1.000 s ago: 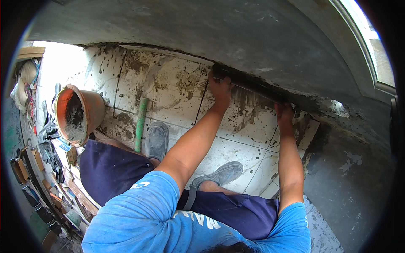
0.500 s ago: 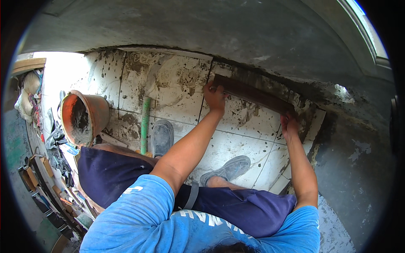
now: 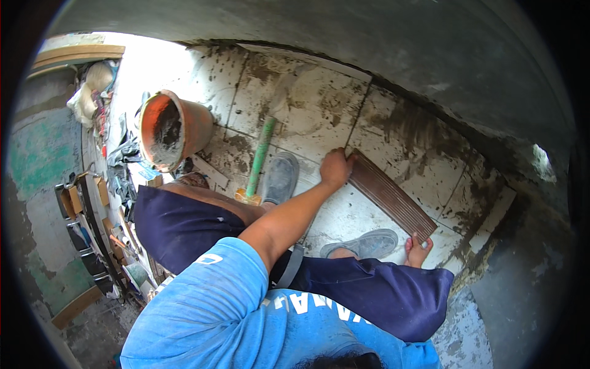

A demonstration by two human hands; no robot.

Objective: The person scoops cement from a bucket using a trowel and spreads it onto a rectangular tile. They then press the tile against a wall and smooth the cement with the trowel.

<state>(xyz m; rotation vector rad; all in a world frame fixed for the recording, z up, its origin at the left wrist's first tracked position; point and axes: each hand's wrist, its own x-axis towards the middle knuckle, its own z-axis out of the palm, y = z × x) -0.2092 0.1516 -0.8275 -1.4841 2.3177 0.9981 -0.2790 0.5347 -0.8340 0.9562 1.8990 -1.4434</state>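
A person's right hand (image 3: 418, 252) pinches the near end of a ribbed brown strip (image 3: 393, 198), slanting across the white tiled floor (image 3: 337, 216); it looks stiff, fairly light, perhaps brittle, best supported at both ends; the left hand (image 3: 335, 169) clamps its far end; beyond rises a grey wall (image 3: 369, 37).

Best classed as an interior building site with unfinished surfaces. Identifiable by white floor tiles (image 3: 344, 215) smeared with grey-brown dirt and dark spatter, and by a bare grey wall (image 3: 369, 43), ragged along its foot. Also indicated by an orange bucket (image 3: 195, 126) crusted with grey inside, a brown ribbed strip (image 3: 392, 194) of building material, timber planks (image 3: 80, 56), a patchy green-and-grey surface (image 3: 49, 147) and cluttered boards and strips (image 3: 97, 230). Not determinable from this view: home or other building.
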